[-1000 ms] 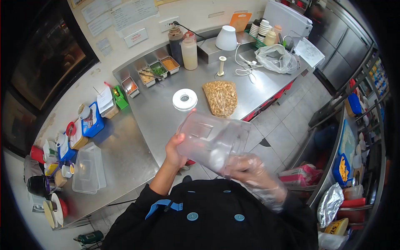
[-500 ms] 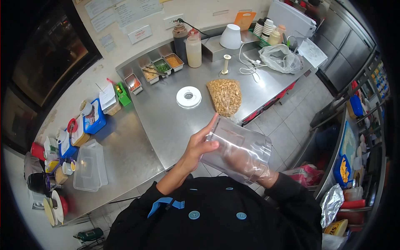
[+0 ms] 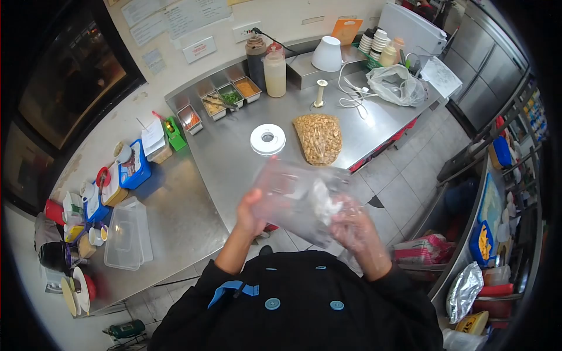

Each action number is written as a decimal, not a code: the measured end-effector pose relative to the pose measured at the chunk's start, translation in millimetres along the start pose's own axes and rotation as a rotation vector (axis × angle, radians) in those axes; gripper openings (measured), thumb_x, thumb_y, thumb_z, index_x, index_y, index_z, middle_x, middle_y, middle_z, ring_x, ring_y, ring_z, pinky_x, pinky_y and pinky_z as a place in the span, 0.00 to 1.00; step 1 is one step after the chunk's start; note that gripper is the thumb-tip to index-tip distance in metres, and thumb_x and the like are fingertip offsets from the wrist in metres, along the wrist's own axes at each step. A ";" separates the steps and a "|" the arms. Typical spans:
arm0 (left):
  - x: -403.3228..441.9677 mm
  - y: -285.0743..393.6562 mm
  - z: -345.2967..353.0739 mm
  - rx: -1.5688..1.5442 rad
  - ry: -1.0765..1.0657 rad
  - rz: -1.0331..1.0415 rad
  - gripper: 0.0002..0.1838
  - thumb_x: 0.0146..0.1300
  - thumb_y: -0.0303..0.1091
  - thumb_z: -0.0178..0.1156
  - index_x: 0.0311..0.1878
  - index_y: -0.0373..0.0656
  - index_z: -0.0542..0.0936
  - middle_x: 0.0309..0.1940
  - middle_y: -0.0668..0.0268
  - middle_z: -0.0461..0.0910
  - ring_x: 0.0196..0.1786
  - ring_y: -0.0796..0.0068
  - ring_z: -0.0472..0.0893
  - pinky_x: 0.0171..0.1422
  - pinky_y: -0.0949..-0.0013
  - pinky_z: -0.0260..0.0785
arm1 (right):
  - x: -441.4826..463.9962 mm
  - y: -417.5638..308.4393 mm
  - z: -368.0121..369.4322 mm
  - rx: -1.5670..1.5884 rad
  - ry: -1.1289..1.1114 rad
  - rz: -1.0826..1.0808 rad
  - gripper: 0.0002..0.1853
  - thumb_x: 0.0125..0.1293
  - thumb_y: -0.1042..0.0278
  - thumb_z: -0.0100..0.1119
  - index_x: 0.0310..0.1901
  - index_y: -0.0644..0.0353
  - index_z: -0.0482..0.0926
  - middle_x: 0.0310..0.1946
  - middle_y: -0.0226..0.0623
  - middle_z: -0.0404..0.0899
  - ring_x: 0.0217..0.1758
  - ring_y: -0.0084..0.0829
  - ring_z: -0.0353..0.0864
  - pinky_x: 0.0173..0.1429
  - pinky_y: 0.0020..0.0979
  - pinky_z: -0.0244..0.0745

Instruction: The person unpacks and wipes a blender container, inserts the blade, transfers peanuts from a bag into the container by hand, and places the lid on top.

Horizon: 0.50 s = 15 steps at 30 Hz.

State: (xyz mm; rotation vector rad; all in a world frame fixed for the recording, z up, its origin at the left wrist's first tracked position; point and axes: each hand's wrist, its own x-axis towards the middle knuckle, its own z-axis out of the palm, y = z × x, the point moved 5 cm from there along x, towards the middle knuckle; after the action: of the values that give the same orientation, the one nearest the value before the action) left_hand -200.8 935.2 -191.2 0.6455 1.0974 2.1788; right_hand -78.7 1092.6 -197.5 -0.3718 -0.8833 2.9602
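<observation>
My left hand (image 3: 250, 215) grips the side of a clear plastic jar (image 3: 284, 186), which is tilted on its side in front of my chest and blurred by motion. My right hand (image 3: 358, 231), in a thin clear plastic glove, is at the jar's right end. Its fingers are closed on a crumpled white tissue (image 3: 324, 202). Beyond the jar, a bag of peanuts (image 3: 318, 139) lies on the steel counter (image 3: 219, 169). A white ring-shaped lid (image 3: 267, 140) sits left of the bag. A cream-coloured spindle (image 3: 319, 93) stands behind it.
Small steel trays of ingredients (image 3: 229, 95) and squeeze bottles (image 3: 274, 71) line the counter's back. A white appliance base (image 3: 326, 54) with its cord stands near a plastic bag (image 3: 397, 86). Clear containers (image 3: 127, 234) are at left; shelving (image 3: 483, 205) is at right.
My gloved right hand has come out of the jar and now shows the white tissue at its end. The jar has shifted left, with my left hand still holding it.
</observation>
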 end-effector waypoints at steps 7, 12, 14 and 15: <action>-12.7 0.4 -25.3 -0.474 -0.013 -0.117 0.48 0.53 0.64 0.54 0.75 0.59 0.48 0.68 0.48 0.57 0.62 0.42 0.68 0.56 0.43 0.68 | -42.8 -85.0 66.7 -1.022 -0.027 -0.943 0.14 0.51 0.87 0.59 0.40 0.65 0.78 0.43 0.43 0.79 0.42 0.36 0.81 0.43 0.34 0.78; -18.6 11.2 -11.7 -0.357 0.048 -0.108 0.51 0.50 0.61 0.57 0.75 0.50 0.49 0.63 0.50 0.64 0.59 0.50 0.71 0.56 0.51 0.72 | -29.0 -42.8 114.7 -2.071 -0.393 -1.075 0.12 0.53 0.81 0.59 0.42 0.64 0.78 0.36 0.42 0.77 0.36 0.41 0.79 0.38 0.37 0.76; -21.2 19.2 -12.5 -0.224 0.074 -0.029 0.53 0.48 0.59 0.58 0.75 0.49 0.49 0.63 0.51 0.64 0.59 0.54 0.71 0.57 0.55 0.71 | -16.6 -31.2 100.7 -2.107 -0.328 -0.857 0.14 0.53 0.80 0.59 0.43 0.64 0.77 0.35 0.42 0.76 0.35 0.40 0.78 0.38 0.37 0.75; -22.3 20.0 -13.5 -0.228 0.079 -0.020 0.53 0.48 0.59 0.58 0.75 0.49 0.49 0.63 0.51 0.64 0.59 0.54 0.71 0.57 0.55 0.71 | -8.4 -23.8 89.7 -2.128 -0.271 -0.635 0.16 0.52 0.80 0.60 0.45 0.65 0.76 0.33 0.43 0.75 0.35 0.39 0.78 0.38 0.36 0.75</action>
State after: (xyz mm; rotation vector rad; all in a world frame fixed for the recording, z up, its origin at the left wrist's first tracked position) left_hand -200.0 902.8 -185.2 0.4480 0.8723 2.2851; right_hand -92.7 1063.6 -110.1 0.3257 -2.8406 0.5326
